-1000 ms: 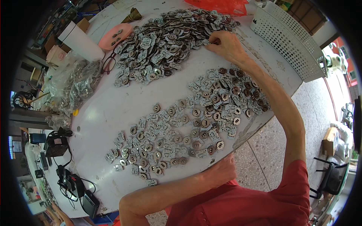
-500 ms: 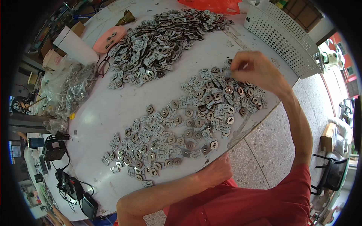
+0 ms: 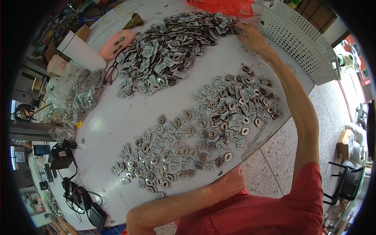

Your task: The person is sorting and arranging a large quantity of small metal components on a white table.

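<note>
My right hand (image 3: 250, 36) reaches to the far right end of a large heap of small metal parts (image 3: 168, 47). Its fingers look slightly apart and touch the heap's edge; no part shows clearly in them. These parts are grey plates and round discs with slots. Nearer to me, a looser spread of the same parts (image 3: 184, 147) lies across the table (image 3: 105, 129). My left hand (image 3: 233, 182) rests by the near table edge, its forearm along that edge. The fingers of this hand turn down out of sight, so what they hold, if anything, is hidden.
A white perforated basket (image 3: 301, 43) stands at the far right, beside a red plastic bag (image 3: 227, 7). Far left are a pink dish (image 3: 113, 49) with a few parts, a white cylinder (image 3: 81, 51), glasses (image 3: 111, 73) and clear bags (image 3: 74, 90). Another person's hands (image 3: 62, 226) show lower left.
My right hand has moved away from the far end of the near spread, up to the right end of the big heap. My left hand stays at the table edge.
</note>
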### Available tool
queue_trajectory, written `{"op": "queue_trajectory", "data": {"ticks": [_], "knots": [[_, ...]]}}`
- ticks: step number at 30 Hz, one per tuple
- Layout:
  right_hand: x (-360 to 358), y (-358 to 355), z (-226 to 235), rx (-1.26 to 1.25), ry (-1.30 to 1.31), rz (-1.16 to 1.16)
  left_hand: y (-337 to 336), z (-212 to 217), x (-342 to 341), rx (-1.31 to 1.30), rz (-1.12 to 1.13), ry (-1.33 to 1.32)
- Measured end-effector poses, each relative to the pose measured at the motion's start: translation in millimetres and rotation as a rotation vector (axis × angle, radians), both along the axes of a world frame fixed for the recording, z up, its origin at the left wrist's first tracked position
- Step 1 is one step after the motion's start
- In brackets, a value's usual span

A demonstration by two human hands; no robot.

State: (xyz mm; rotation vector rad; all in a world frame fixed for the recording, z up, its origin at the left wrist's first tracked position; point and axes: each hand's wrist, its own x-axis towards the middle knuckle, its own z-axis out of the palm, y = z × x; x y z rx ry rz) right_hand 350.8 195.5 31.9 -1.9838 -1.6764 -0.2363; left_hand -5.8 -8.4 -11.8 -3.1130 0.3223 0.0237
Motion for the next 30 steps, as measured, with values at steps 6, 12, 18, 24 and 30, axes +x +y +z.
{"op": "queue_trajectory", "data": {"ticks": [6,12,18,24,30], "knots": [[11,-16,1,-0.110,0.137,-0.012,3,6,3,0.055,-0.074,0.050],[-11,-18,5,0.033,0.132,-0.002,7,10,1,0.004,-0.094,0.107],[8,-29,11,-0.151,0.275,0.064,-1,-4,0,0.025,0.019,-0.028],[-15,-28,12,-0.043,0.273,-0.001,4,3,0,-0.039,-0.010,0.071],[-9,-29,17,-0.162,0.216,0.027,3,5,2,0.022,-0.055,0.064]]}}
